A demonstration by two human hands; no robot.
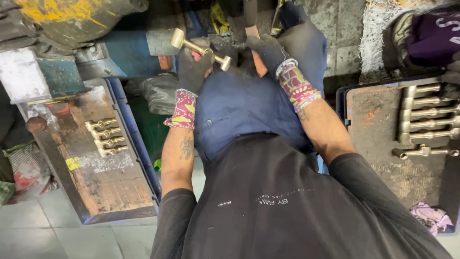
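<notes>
Both hands wear dark grey gloves, the left hand and the right hand, with cuffs patterned in magenta, yellow and green. The fitting between them is pale brass-gold. Trousers are navy, the shirt charcoal. Four brass pieces lie on a rust-brown board edged blue; the right tray's row looks duller, perhaps silvery-brass.
</notes>
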